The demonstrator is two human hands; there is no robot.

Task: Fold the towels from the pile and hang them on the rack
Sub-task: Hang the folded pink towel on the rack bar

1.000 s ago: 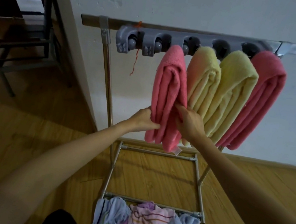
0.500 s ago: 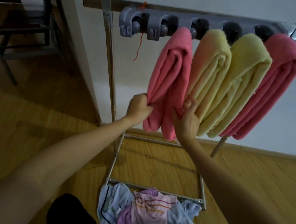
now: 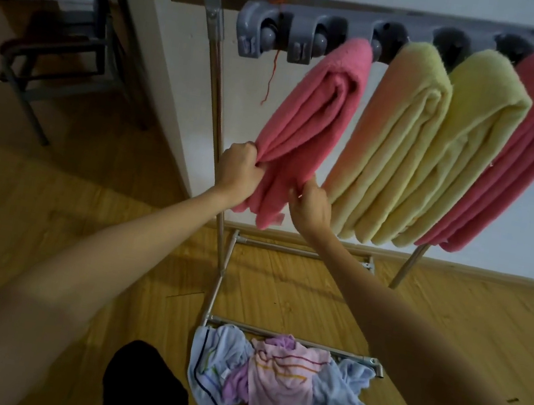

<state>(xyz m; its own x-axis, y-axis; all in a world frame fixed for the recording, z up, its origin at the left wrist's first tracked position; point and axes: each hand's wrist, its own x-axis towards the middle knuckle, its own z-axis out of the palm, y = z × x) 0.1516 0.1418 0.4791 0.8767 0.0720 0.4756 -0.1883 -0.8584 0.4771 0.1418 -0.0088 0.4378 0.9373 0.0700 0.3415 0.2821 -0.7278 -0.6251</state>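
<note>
Pink towel [image 3: 308, 122] on the rack [image 3: 216, 66]: left hand [image 3: 239, 167] and right hand [image 3: 310, 202] pinch its side edges.

White wall [image 3: 179, 85], wooden floor [image 3: 50, 204], dark metal chair [image 3: 54, 59]

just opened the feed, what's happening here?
A person is tidying a folded pink towel hung on the rack. The left hand grips its left edge and the right hand pinches its right edge. Two yellow towels and another pink one hang beside it, to the right. A pile of unfolded towels lies on the floor by the rack's base.
</note>
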